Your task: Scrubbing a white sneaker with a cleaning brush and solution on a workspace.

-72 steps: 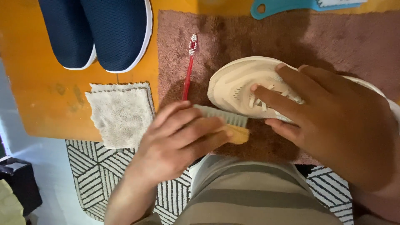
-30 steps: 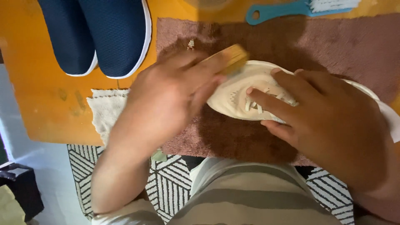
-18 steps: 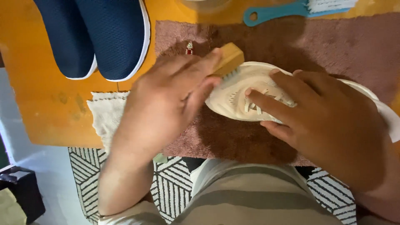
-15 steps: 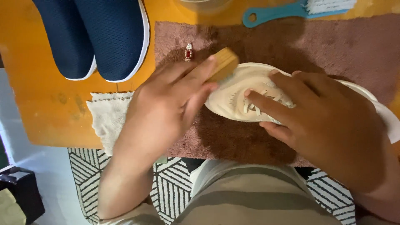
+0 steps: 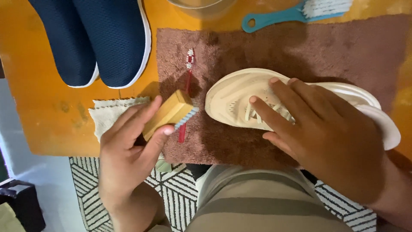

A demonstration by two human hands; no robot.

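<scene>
Your left hand (image 5: 128,146) pinches the wooden brush (image 5: 169,112) between thumb and fingers, bristles tilted right, just clear of the cream sneaker (image 5: 240,96). The red toothbrush (image 5: 186,86) lies directly beneath it on the brown towel (image 5: 300,51); a low stroke could knock it. Your right hand (image 5: 326,133) lies spread, pressing the sneaker's laces; slack pressure could let the sneaker slide.
</scene>
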